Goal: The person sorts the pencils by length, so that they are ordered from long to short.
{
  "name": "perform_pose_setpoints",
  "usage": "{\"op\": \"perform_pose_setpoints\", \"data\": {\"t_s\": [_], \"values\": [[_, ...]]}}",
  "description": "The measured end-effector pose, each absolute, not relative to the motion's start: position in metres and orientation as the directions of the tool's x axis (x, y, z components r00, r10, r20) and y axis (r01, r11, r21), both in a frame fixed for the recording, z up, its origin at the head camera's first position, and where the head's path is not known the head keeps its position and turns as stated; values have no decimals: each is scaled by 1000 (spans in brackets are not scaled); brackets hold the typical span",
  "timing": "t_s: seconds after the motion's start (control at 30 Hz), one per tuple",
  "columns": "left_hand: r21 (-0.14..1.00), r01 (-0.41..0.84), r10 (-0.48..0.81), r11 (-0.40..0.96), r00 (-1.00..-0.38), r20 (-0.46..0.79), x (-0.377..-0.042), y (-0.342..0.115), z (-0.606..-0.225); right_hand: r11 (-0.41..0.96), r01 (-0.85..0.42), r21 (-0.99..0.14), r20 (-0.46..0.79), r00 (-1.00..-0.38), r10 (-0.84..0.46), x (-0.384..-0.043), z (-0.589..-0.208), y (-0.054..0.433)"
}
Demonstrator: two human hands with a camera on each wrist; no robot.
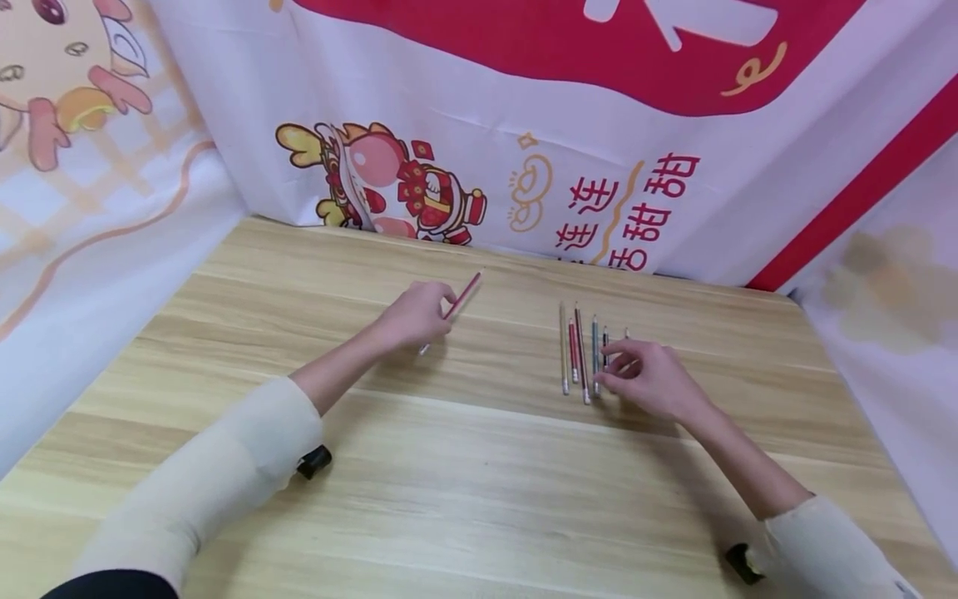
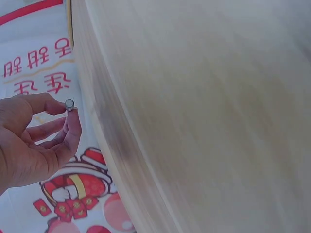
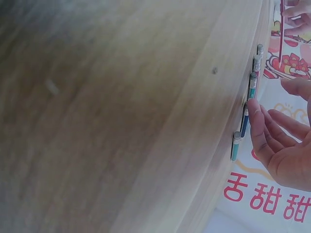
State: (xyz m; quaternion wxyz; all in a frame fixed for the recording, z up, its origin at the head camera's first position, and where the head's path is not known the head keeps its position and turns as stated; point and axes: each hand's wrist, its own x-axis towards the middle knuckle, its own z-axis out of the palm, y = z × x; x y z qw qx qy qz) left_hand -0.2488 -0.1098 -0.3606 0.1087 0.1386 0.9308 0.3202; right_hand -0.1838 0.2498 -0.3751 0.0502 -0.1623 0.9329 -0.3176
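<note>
My left hand point(image 1: 419, 316) pinches a red pencil point(image 1: 466, 294) between thumb and fingers over the left-middle of the table; its metal-ringed end point(image 2: 69, 104) faces the camera in the left wrist view. To the right lies a row of pencils: a yellowish one point(image 1: 564, 353), a short red one point(image 1: 573, 353), a dark red one point(image 1: 581, 358), a teal one point(image 1: 595, 341) and a dark one point(image 1: 605, 337). Over the row's right end is my right hand point(image 1: 651, 378), thumb and forefinger apart, fingertips close to the teal pencil. It partly hides the rightmost pencil point(image 1: 627, 333).
The wooden table point(image 1: 449, 466) has a printed cloth point(image 1: 509, 166) hanging along its back edge and more cloth at both sides. Black pieces point(image 1: 314, 462) show beside the sleeves. A small dark spot point(image 3: 215, 71) marks the tabletop.
</note>
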Motion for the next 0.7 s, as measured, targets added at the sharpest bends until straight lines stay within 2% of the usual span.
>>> {"op": "perform_pose_setpoints", "data": {"t_s": [0.7], "values": [[616,152,289,773,-949,-127,-253,-163,-360,710,-185,-679,-69,-947,-313,-181,-376,249]]}}
